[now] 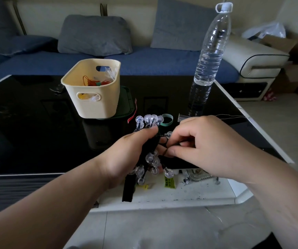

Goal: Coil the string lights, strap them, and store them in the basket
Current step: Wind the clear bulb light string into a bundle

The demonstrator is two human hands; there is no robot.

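- Gripping coiled clear-bulb black-wire string lights [150, 158]: left hand [126, 155], fingers closed round bundle.
- Right hand [204, 141] fingers pinch its wire.
- Cream plastic basket [97, 105] sits on glossy black bench [27, 123].

Your view is dim, with soft light from the right; the glossy table [27, 132] mirrors the basket [94, 106], and the edges bend with wide-angle distortion.

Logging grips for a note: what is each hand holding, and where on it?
The left hand grips the coiled string lights round the bundle's middle; the right hand pinches their wire beside it.
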